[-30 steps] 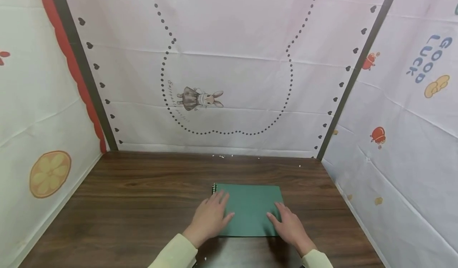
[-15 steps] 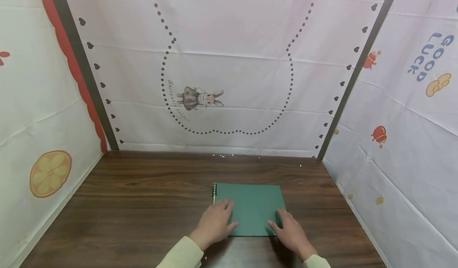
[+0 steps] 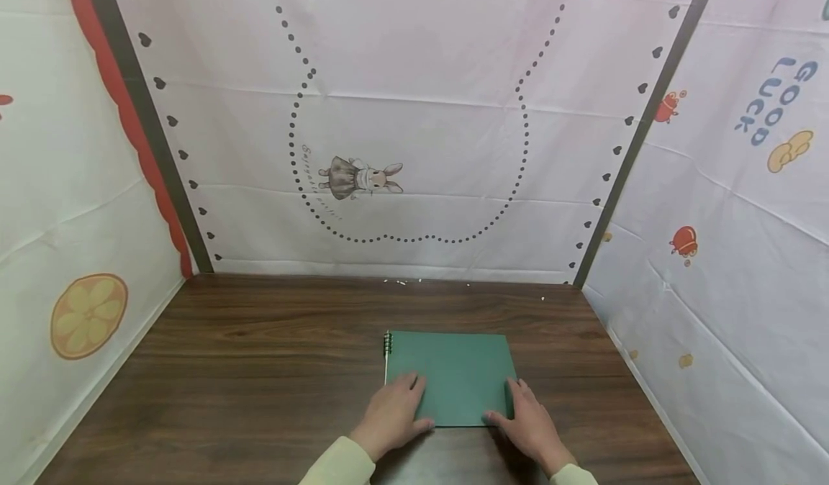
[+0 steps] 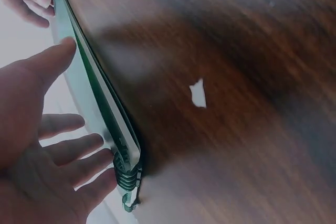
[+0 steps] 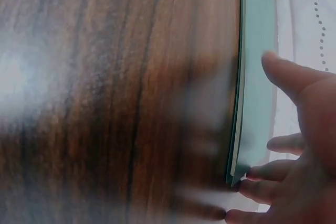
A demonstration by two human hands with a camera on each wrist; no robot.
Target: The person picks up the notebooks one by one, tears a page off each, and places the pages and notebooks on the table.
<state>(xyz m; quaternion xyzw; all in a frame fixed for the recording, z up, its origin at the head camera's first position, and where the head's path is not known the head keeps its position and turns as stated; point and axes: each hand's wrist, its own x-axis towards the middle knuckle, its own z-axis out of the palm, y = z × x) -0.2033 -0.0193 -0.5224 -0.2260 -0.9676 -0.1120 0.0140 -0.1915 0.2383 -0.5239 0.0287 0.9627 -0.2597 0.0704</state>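
A green spiral-bound notebook (image 3: 463, 373) lies closed on the wooden table, its coil (image 3: 388, 344) on the left side. My left hand (image 3: 391, 411) is over the front left part of the cover, fingers extended, thumb tip by the near edge. At the front right corner is my right hand (image 3: 531, 422), its fingers along the right edge and its thumb near the front edge. In the left wrist view, the coil (image 4: 127, 174) sits beside the left fingertips, and a narrow gap shows between cover and pages. The right wrist view has the right fingertips at the notebook's corner (image 5: 233, 178).
The dark wood table (image 3: 259, 384) stretches out around the notebook. White printed cloth walls (image 3: 414, 147) enclose it at the back and both sides. Small white scraps (image 3: 401, 282) lie along the back edge, and a white paper scrap (image 4: 198, 93) lies near the left hand.
My left hand has slid back toward the notebook's near edge and slightly right, uncovering more of the coil. My right hand has shifted slightly right and nearer, to the front right corner.
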